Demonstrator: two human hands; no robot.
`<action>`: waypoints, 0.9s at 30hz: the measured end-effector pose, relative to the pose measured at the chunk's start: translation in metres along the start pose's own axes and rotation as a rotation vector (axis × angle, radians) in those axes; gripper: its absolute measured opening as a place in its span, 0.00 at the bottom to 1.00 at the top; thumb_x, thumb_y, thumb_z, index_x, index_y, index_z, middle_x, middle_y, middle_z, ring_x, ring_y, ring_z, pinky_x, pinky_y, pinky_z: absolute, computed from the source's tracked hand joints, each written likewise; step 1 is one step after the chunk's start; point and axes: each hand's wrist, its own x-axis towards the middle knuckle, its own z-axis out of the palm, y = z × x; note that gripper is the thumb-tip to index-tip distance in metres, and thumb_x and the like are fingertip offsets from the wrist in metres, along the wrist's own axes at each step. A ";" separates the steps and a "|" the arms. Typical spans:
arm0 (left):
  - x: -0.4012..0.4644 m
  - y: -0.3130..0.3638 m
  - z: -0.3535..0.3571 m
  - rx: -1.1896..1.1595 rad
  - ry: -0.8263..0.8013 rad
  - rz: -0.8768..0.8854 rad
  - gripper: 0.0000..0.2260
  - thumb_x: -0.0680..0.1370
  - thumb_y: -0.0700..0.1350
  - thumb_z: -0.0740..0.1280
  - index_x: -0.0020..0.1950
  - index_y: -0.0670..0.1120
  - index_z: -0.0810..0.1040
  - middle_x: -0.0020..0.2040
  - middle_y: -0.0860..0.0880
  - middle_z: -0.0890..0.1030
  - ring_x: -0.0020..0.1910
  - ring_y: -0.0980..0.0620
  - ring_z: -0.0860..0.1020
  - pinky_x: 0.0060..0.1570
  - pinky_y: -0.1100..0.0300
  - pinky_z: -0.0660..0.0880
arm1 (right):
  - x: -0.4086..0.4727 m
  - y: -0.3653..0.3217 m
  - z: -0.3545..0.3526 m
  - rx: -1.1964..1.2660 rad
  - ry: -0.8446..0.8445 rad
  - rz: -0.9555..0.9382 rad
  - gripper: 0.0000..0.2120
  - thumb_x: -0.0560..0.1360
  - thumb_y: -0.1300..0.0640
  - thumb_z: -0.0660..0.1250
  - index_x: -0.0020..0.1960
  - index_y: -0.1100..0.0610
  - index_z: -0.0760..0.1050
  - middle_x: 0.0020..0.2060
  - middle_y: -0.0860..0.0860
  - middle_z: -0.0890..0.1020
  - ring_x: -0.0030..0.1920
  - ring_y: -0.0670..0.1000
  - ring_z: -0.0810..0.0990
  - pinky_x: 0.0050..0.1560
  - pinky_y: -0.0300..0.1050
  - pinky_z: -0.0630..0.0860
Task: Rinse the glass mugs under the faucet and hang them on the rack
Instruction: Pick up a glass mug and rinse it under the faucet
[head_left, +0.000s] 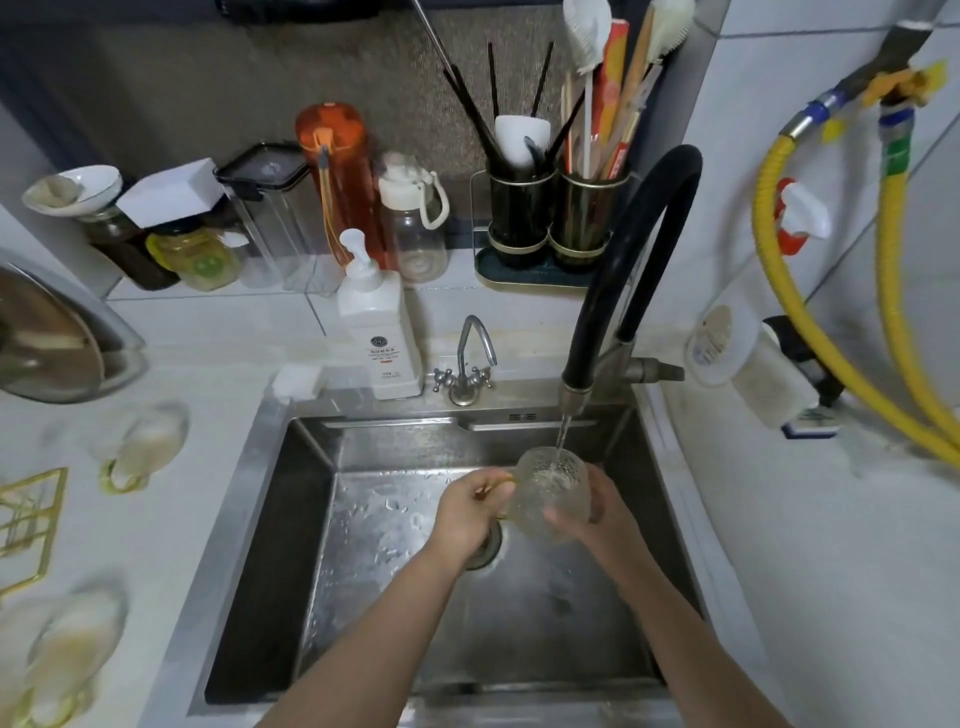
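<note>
Steel sink (311, 519) mid-basin: both hands' fingers hold glass mug (551, 493) under faucet (574, 395), walls well apart.

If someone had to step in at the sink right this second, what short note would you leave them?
Left hand: pinches the gold handle of the glass mug.
Right hand: fingers curled round the mug's body.
The mug sits upright under the black faucet, over the sink; water is running into it.
Two more mugs lie on the counter to the left, beside the gold rack.
Done: rinsing under way on this mug.
Left: finish rinsing, hang it; no mug seen on the rack, which is only partly in view.
</note>
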 end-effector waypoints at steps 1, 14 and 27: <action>0.001 0.000 -0.001 -0.009 0.007 -0.012 0.07 0.75 0.35 0.68 0.53 0.35 0.80 0.46 0.44 0.82 0.47 0.50 0.78 0.43 0.72 0.75 | -0.001 -0.001 0.003 0.011 -0.009 0.012 0.25 0.67 0.56 0.76 0.61 0.45 0.71 0.55 0.45 0.79 0.55 0.45 0.79 0.50 0.42 0.76; -0.007 0.019 0.015 -0.132 0.042 -0.048 0.28 0.74 0.44 0.72 0.70 0.47 0.65 0.50 0.51 0.75 0.46 0.61 0.75 0.51 0.64 0.73 | 0.014 -0.021 0.014 0.103 0.061 0.107 0.26 0.67 0.38 0.72 0.56 0.52 0.73 0.48 0.45 0.80 0.50 0.45 0.80 0.44 0.36 0.73; -0.016 0.025 0.018 0.034 -0.058 -0.269 0.22 0.71 0.67 0.66 0.57 0.54 0.75 0.46 0.54 0.81 0.37 0.45 0.84 0.44 0.52 0.80 | 0.009 -0.038 0.008 -0.265 0.067 0.252 0.43 0.59 0.21 0.53 0.61 0.49 0.74 0.53 0.49 0.81 0.55 0.52 0.79 0.55 0.51 0.72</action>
